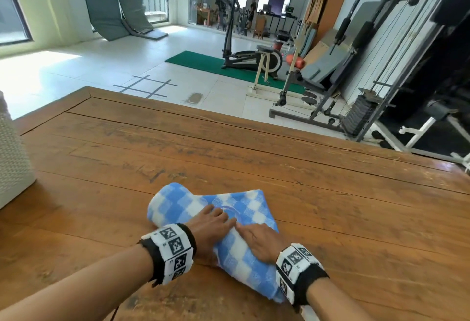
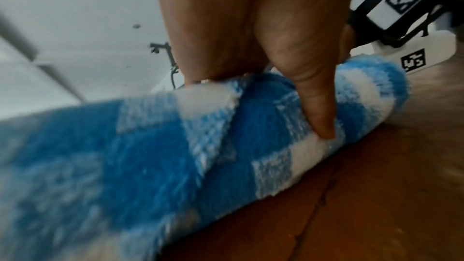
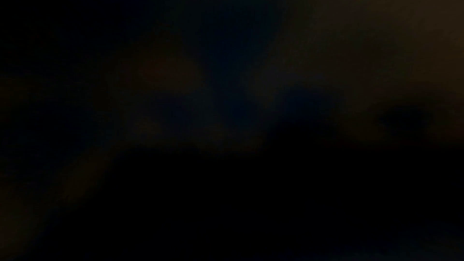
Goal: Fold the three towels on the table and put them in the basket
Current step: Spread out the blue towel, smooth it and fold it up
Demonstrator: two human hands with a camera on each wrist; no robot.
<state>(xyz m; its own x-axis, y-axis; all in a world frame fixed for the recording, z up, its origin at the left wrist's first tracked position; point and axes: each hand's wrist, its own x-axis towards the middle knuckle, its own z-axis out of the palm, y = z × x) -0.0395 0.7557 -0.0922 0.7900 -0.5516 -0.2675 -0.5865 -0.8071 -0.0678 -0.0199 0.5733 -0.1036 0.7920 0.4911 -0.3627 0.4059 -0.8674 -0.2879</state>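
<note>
One blue-and-white checked towel (image 1: 250, 205) lies folded into a thick bundle on the wooden table (image 1: 330, 193), near its front edge. My left hand (image 1: 213, 224) lies over the towel's top with its fingers spread towards the middle. In the left wrist view the left hand (image 2: 251, 27) covers the towel (image 2: 150, 156), and its straight thumb (image 2: 319, 106) presses into the near side of the fold. My right hand (image 1: 259, 241) rests flat on the towel's right half, its fingertips almost meeting the left hand's. The right wrist view is dark. No other towel shows.
A white woven basket (image 1: 12, 157) stands at the table's left edge, cut off by the frame. Beyond the far edge of the table are a tiled floor, an elliptical trainer (image 1: 244, 56) and a weight machine (image 1: 381, 66).
</note>
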